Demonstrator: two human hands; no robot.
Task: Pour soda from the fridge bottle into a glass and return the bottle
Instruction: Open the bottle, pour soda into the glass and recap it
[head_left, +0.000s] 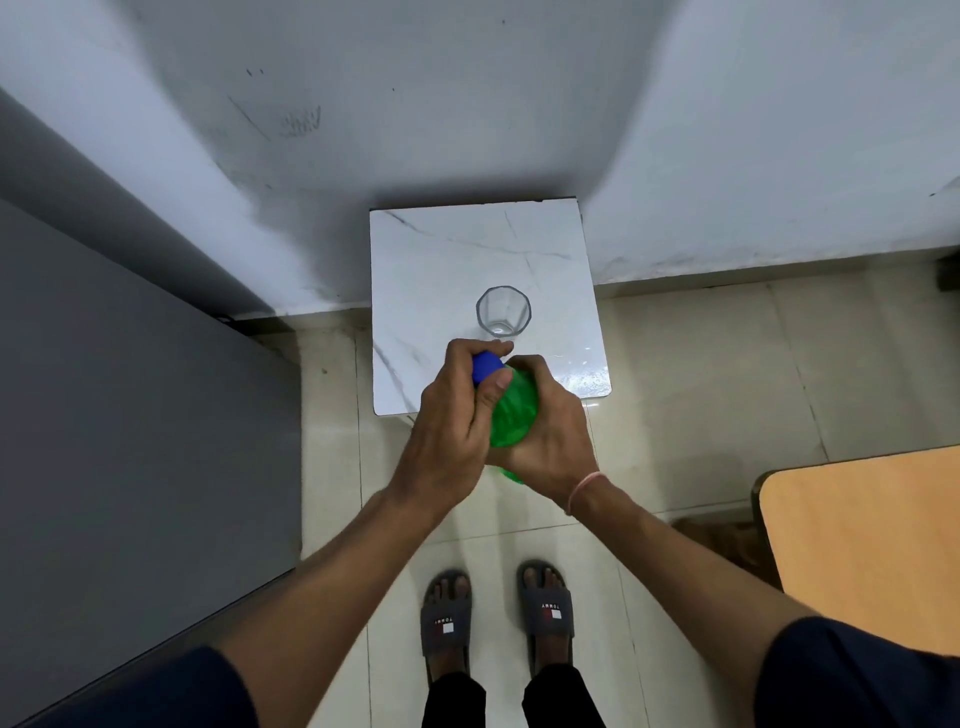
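Observation:
A green soda bottle (514, 413) with a blue cap (487, 366) is held upright in front of me, over the near edge of a small white marble-topped table (431, 270). My right hand (553, 441) wraps the bottle's shoulder. My left hand (452, 415) closes its fingers and thumb around the blue cap. An empty clear glass (503, 310) stands upright on the table just beyond my hands. The lower body of the bottle is hidden behind my hands.
A grey fridge (130, 415) fills the left side. A wooden table corner (872, 545) juts in at the right. White walls stand behind the small table. My sandalled feet (496, 618) stand on the tiled floor below.

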